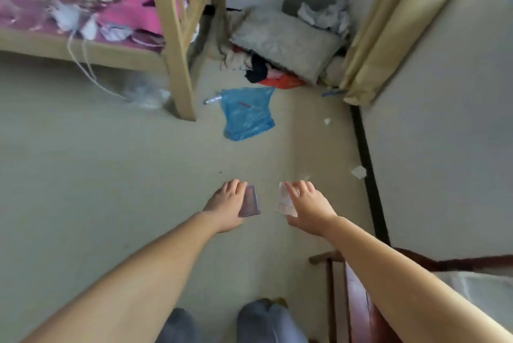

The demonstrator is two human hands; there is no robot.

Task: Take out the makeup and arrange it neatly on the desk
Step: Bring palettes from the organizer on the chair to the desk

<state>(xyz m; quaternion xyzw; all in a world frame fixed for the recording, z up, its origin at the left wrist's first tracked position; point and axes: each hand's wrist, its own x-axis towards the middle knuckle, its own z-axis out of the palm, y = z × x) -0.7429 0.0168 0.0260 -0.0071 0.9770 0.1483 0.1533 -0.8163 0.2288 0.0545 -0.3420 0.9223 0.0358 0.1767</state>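
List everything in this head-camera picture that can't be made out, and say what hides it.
- Flat purplish case in the left hand: blurred, partly behind fingers; contents unreadable.
- Pale translucent piece in the right hand: motion blur, partly covered by that hand's grip.
- Dark wooden furniture at lower right: cut off by the edge, crossed by the right arm.
- Blue plastic bag: contents too small.

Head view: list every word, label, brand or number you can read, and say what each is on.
None can be read.
Purple case in the left hand: no print shows.
Clear case in the right hand: pale marks, too blurred to read.
Blue bag on the floor: a small red mark, too blurred to read.
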